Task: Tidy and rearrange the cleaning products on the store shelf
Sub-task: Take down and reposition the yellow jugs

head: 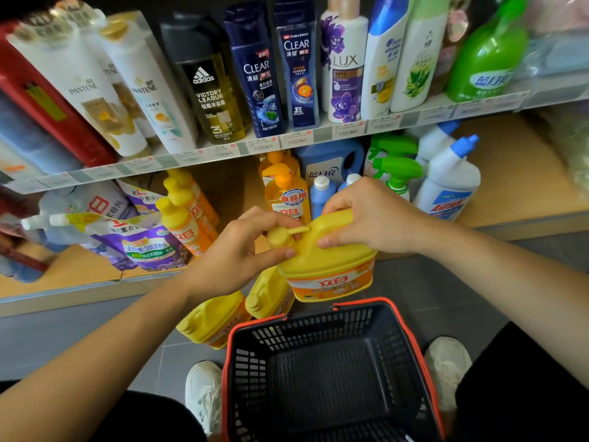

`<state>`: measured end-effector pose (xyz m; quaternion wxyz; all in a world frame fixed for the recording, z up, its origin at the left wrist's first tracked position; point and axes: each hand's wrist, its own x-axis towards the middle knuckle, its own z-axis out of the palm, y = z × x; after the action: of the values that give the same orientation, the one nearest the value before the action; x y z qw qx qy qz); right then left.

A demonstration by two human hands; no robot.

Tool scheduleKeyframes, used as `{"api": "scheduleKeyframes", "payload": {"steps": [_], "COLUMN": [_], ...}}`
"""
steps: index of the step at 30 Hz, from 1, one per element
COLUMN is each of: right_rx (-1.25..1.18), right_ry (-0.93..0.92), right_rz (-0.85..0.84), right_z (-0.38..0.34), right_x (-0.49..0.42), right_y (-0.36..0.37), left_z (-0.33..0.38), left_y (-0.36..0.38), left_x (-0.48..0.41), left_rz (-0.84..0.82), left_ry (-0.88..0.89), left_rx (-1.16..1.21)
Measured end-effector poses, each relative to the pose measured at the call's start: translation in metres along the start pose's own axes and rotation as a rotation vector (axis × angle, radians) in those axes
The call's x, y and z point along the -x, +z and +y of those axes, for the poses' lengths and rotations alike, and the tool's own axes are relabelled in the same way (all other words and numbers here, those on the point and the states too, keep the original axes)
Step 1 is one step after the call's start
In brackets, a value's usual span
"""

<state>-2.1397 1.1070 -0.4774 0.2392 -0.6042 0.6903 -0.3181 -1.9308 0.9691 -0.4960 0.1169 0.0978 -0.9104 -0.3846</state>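
Above the basket (318, 327), in front of the lower shelf (516, 186), yellow jug (328, 260) was held in the air. Left hand (242, 250) pinched its pump cap (280, 236); right hand (369, 215) gripped the handle (334, 220), fingers curled.

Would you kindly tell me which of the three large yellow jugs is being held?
The highest jug, above the basket: the left hand pinches its pump, the right hand grips its handle. The other two sit untouched below.
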Motion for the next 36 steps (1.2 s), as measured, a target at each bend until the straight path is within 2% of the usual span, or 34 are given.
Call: {"api": "scheduleKeyframes", "payload": {"steps": [6,13,15,20,23,28,36], "right_rx": [-0.033,-0.046,-0.047,-0.004,0.019,0.054,0.053], "right_ry": [0.003,0.013,0.017,-0.011,-0.016,-0.028,-0.015], "right_rz": [-0.088,-0.104,-0.098,-0.076,-0.048,-0.028,-0.025], "right_z": [0.005,0.004,0.002,-0.009,-0.013,-0.017,-0.016], "right_x": [-0.002,-0.002,-0.001,0.001,0.002,0.003,0.005], "right_y": [-0.005,0.0,0.003,0.01,0.013,0.015,0.015], "left_z": [-0.003,-0.005,-0.003,0.005,0.007,0.007,0.002], "left_y": [-0.014,-0.016,-0.012,0.01,0.019,0.023,0.028], "left_x": [0.003,0.008,0.008,0.01,0.011,0.012,0.013], "left_rz": [-0.136,-0.162,-0.125,0.137,0.233,0.294,0.34], "left_ry": [0.012,-0.033,-0.051,-0.052,-0.051,-0.06,-0.044], "left_rx": [0.106,0.154,0.113,0.009,-0.019,0.033,-0.079]}}
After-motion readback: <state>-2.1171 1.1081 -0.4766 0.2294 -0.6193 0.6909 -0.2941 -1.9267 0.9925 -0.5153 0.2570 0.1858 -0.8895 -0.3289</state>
